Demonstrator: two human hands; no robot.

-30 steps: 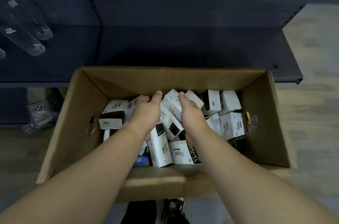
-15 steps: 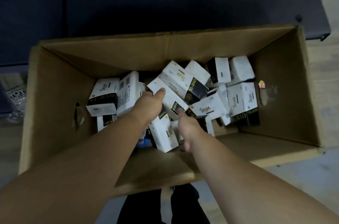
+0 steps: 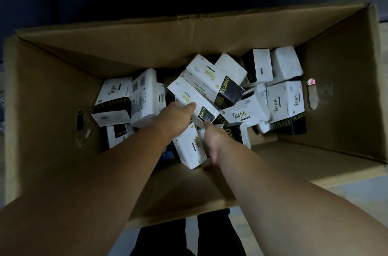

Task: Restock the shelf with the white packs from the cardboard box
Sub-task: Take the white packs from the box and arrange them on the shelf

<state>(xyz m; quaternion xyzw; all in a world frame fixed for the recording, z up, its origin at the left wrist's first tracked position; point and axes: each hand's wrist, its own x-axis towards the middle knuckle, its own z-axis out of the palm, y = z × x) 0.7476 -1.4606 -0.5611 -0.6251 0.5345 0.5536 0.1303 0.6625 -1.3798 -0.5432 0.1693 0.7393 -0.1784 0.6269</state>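
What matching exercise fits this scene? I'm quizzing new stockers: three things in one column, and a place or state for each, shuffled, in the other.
1. left hand
2. plain white pack
3. handle hole

A. far right corner of the cardboard box
B. the box's right wall, under a red sticker
C. thumb on the tilted pack

Pairs: 1-C, 2-A, 3-B.

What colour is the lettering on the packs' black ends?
Yellow-gold, reading YUJIAO on the pack; the head view shows it.
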